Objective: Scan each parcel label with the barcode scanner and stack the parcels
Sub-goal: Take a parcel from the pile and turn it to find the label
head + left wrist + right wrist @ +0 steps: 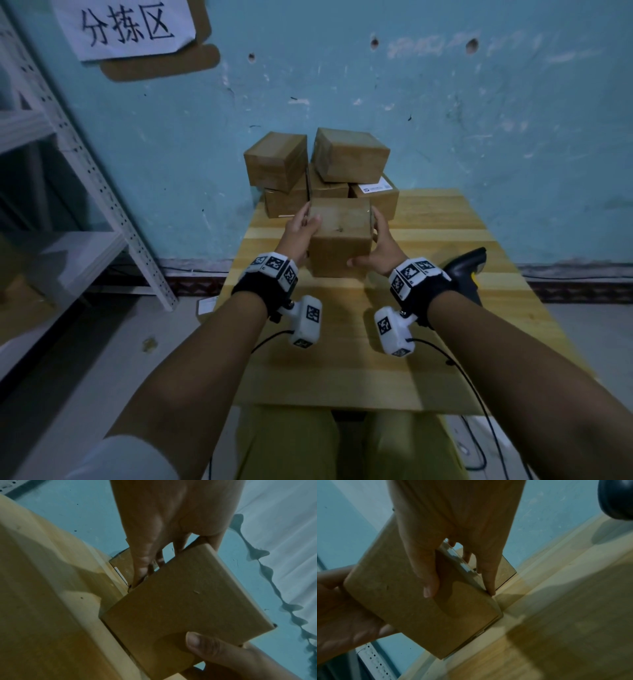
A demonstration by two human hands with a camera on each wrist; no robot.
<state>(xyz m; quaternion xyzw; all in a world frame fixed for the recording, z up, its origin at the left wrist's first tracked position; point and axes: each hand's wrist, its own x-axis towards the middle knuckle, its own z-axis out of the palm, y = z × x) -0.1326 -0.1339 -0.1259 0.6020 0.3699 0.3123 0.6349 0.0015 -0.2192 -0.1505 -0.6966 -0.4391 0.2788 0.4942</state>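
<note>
A plain brown cardboard parcel (339,236) is held between both hands near the middle of the wooden table (445,233). My left hand (301,234) grips its left side, thumb on the near top and fingers along the far side. On the right side my right hand (378,245) grips it the same way. The left wrist view has the parcel (180,601) with its lower edge at the tabletop; the right wrist view also shows this parcel (412,608). No label shows on its visible faces. The black barcode scanner (467,270) lies to the right of my right wrist.
Several brown parcels (318,168) are piled against the blue wall at the table's far edge, one with a white label (376,186). A grey metal shelf rack (85,164) stands to the left. Cables hang off the near table edge.
</note>
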